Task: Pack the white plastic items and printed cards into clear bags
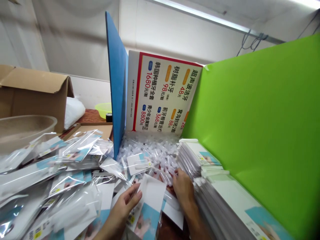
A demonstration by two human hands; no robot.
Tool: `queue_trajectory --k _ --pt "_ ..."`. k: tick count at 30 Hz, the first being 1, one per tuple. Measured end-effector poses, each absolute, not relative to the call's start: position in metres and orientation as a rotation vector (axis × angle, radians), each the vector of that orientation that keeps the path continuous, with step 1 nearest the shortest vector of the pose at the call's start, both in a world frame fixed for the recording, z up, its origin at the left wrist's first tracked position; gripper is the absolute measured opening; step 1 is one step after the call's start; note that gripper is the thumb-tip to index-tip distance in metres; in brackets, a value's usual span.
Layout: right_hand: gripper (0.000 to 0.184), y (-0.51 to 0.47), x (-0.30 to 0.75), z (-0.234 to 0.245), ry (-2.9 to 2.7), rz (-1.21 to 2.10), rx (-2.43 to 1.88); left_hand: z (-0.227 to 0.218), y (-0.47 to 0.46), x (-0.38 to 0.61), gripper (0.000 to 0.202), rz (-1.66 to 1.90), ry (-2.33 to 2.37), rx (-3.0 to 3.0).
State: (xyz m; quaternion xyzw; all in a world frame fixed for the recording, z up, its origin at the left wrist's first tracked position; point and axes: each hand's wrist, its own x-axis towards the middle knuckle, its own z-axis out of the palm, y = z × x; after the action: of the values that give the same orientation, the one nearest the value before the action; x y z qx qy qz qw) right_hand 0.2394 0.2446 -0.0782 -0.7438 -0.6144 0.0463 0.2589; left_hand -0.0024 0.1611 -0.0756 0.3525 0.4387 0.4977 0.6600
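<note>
My left hand (127, 202) is at the bottom middle, its thumb and fingers closed on the left edge of a white and blue printed card packet (149, 203). To its right, my right hand (184, 187) reaches down with curled fingers at the near edge of a heap of small translucent plastic pieces (160, 150). Whatever lies between its fingertips is too small to make out. Another card packet (137, 163) rests on the heap. Beside my right forearm stand stacks of the same flat packets (212, 196).
Filled clear packets (72, 200) lie in a loose pile at left. A blue panel (117, 80), a printed price board (162, 93) and a green panel (260, 126) wall in the heap. Behind the pile are a cardboard box (35, 90), a translucent basin (27, 130) and a yellow-green bowl (103, 108).
</note>
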Motion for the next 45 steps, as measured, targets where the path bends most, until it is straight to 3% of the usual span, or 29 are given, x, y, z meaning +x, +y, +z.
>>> queue_trajectory --k 3,8,12,33,37,45 --pt "0.022 0.245 0.237 -0.071 -1.64 0.226 -1.774 -0.077 0.163 -0.003 0.073 1.102 0.989 0.801" --pt "0.031 0.238 0.223 -0.07 -1.306 1.02 -1.023 -0.075 0.164 -0.004 0.068 1.089 0.912 0.834" --pt "0.028 0.234 0.216 -0.072 -1.263 1.25 -0.891 -0.073 0.162 -0.003 0.062 1.075 0.908 0.836" --pt "0.032 0.229 0.212 -0.058 -1.161 1.347 -0.925 -0.057 0.153 0.002 0.061 1.01 0.877 0.862" --pt "0.025 0.226 0.213 -0.054 -1.379 1.291 -0.928 -0.059 0.154 0.002 0.06 1.027 0.869 0.844" --pt "0.029 0.219 0.212 -0.044 -1.641 1.329 -0.89 -0.064 0.153 0.002 0.061 1.038 0.947 0.805"
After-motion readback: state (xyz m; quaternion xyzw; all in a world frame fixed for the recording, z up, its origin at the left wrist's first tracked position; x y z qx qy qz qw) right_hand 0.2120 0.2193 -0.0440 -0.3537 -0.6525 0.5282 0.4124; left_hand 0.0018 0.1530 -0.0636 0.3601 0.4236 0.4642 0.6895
